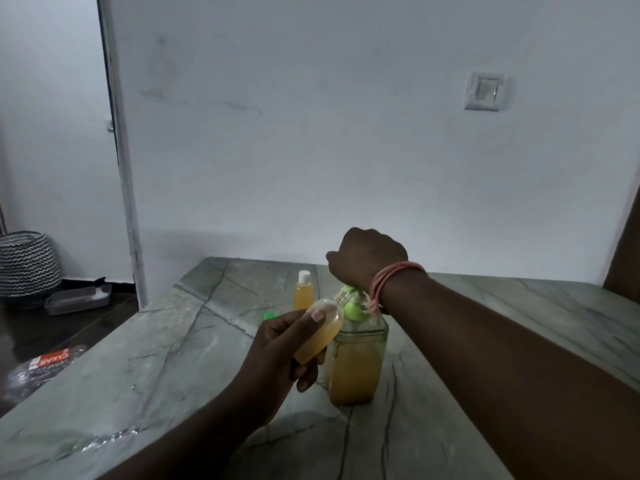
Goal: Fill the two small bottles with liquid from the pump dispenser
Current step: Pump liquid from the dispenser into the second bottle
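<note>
While the left hand (277, 344) grips a small clear bottle (320, 332) with the thumb across its front and the fingers curled behind it, the bottle is tilted, with its open neck pointing up and to the right. The neck comes just to the green pump head (351, 303) of the pump dispenser (356, 362); I cannot tell if they touch. The bottle is partly filled with orange-yellow liquid, which lies in its lower part, inside the grip.

The right hand (367, 258) is above the pump head, with its back toward the camera. The heel of the hand rests on the top of the pump. Its fingers bend down on the far side and are hidden, so I cannot tell how much they close around the pump. A pink cord bracelet (391, 282) is tied around the right wrist.

The dispenser stands upright on the marble table (138, 393), just right of the held bottle and directly under the right hand. It is a clear square bottle, with orange liquid up to about two thirds.

Behind the left hand's grip, a second small bottle (303, 291) stands upright with a white cap on it, filled with the same liquid. A small green cap (270, 315) lies on the table just beyond the left hand's knuckles.
</note>
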`<state>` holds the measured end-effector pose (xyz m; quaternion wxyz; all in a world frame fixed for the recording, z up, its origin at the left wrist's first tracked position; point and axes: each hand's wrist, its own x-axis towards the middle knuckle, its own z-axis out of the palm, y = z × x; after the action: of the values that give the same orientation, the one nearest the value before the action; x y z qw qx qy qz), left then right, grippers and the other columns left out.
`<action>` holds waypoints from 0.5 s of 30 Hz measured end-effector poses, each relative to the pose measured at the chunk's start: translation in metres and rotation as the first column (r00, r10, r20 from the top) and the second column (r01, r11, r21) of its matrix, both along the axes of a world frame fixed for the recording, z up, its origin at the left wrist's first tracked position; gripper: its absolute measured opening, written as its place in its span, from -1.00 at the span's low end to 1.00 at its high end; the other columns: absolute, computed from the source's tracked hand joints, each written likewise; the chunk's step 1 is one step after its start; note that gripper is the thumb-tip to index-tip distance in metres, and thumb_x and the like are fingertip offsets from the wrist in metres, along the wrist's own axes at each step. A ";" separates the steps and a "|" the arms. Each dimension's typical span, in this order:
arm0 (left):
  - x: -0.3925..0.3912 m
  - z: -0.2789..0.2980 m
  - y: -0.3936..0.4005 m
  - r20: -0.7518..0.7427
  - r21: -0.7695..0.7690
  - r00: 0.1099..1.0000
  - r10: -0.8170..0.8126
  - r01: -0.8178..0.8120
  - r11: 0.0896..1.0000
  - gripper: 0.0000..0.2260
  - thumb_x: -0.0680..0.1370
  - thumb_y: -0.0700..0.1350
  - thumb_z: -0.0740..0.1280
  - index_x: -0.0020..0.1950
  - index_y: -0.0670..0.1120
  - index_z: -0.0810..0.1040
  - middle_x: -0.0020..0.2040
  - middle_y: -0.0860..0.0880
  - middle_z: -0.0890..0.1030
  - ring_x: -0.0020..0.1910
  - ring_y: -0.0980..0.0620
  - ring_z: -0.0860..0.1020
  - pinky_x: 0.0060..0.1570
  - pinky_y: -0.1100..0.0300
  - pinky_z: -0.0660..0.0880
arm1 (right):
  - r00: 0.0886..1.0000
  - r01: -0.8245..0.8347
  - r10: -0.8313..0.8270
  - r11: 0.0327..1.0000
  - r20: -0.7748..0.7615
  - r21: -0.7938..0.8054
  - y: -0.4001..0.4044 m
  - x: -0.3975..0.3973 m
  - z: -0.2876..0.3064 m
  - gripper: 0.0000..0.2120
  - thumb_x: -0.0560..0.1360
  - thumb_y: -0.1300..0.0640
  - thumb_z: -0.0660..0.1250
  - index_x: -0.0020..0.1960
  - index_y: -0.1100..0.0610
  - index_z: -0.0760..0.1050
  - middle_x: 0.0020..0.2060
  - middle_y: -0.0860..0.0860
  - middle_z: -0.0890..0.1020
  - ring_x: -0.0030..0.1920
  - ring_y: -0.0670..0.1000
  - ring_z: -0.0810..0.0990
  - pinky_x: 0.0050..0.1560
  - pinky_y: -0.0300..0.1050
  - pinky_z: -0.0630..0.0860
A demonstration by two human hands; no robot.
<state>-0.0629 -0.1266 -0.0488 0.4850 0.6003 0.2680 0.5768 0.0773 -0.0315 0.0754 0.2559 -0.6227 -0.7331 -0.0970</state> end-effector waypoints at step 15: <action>-0.001 0.000 -0.001 -0.006 0.004 1.000 -0.007 0.007 1.000 -0.63 0.53 0.21 0.43 0.08 -0.07 0.70 -0.33 -0.12 0.53 -0.50 0.04 0.38 -0.51 0.22 0.38 | 0.999 0.016 -0.017 0.998 0.027 0.063 -0.002 -0.001 0.000 -0.69 0.44 -0.11 0.22 -0.36 0.05 0.30 -0.42 -0.04 0.38 -0.40 0.04 0.39 -0.39 -0.17 0.25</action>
<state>-0.0640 -0.1277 -0.0483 0.4849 0.6040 0.2663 0.5737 0.0767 -0.0336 0.0753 0.2642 -0.6191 -0.7280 -0.1305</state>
